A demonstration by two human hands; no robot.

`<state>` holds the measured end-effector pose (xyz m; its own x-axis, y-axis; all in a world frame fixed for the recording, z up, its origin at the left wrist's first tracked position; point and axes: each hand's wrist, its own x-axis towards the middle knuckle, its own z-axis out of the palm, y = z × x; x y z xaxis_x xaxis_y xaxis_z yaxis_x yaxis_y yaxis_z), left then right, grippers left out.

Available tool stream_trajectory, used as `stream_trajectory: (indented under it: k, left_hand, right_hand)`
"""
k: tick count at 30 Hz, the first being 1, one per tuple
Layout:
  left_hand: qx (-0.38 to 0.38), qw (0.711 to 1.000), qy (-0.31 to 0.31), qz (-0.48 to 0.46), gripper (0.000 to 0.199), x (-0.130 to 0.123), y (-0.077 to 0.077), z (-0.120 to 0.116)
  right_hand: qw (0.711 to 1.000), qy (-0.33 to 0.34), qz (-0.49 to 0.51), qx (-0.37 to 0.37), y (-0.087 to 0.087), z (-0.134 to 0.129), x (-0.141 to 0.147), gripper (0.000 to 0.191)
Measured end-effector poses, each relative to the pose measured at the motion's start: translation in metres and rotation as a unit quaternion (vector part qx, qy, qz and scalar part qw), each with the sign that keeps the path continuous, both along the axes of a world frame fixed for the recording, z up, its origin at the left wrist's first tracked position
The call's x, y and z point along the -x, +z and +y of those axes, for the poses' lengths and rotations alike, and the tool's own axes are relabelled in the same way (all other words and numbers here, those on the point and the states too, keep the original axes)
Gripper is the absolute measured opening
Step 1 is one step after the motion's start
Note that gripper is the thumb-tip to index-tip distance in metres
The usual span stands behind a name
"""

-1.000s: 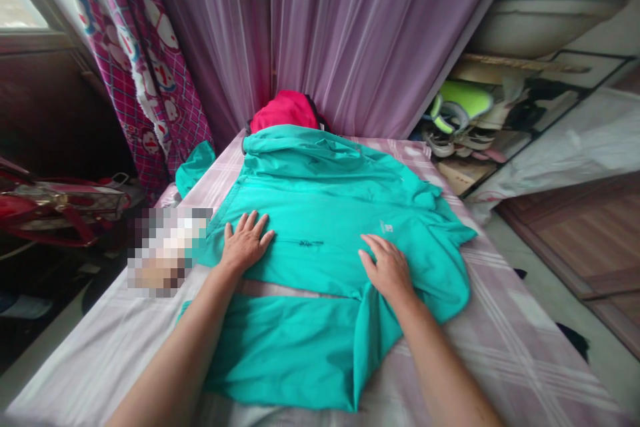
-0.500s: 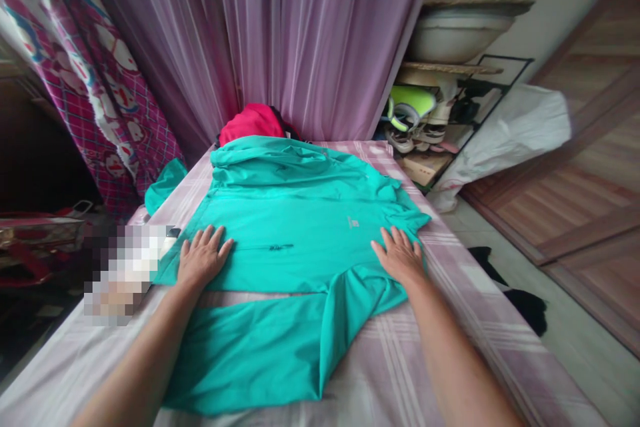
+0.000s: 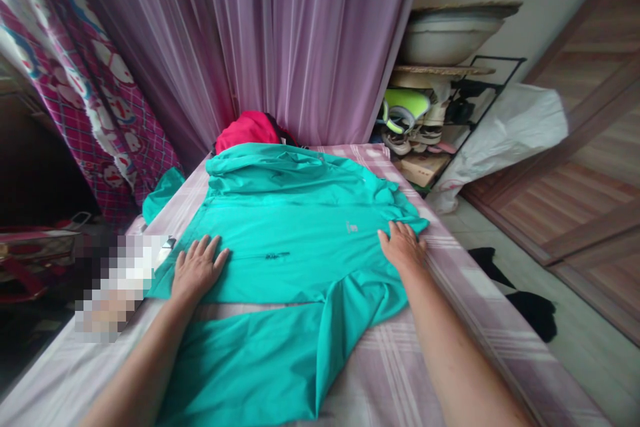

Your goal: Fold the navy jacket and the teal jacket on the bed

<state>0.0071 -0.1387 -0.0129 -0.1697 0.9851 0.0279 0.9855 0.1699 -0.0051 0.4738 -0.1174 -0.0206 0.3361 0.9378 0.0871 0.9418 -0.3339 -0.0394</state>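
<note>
A teal jacket [image 3: 300, 227] lies spread on a table with a pink and white checked cloth [image 3: 380, 373]. Its near sleeve bends toward me, and the fabric at its far side is bunched. My left hand [image 3: 197, 268] rests flat on the jacket's left part, fingers spread. On the right, near the jacket's upper edge and right of the small printed logo, my right hand [image 3: 404, 245] lies on the fabric with its fingers slightly apart. Neither hand grips anything.
A red and black item [image 3: 247, 130] sits behind the jacket by the purple curtain [image 3: 300, 33]. A blurred-out patch covers something at the left edge. At the right stand a rack with shoes and a basin [image 3: 447, 40], a white bag [image 3: 520, 127] and wooden doors [image 3: 590, 167].
My right hand has slid a little toward the jacket's right edge. My left hand stays on the same part of the fabric. The view has shifted slightly.
</note>
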Motion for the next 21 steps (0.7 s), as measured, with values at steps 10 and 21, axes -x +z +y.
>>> stream_trajectory:
  k: [10, 21]
  left_hand:
    - [-0.001, 1.0, 0.003, 0.002, 0.06, -0.003, 0.003, -0.001]
    - [0.005, 1.0, 0.006, 0.016, 0.06, -0.003, 0.002, -0.002]
  right_hand:
    - [0.992, 0.116, -0.031, -0.048, 0.024, 0.019, 0.012, 0.053]
    - [0.999, 0.022, -0.028, 0.01, 0.011, 0.032, 0.015, 0.055]
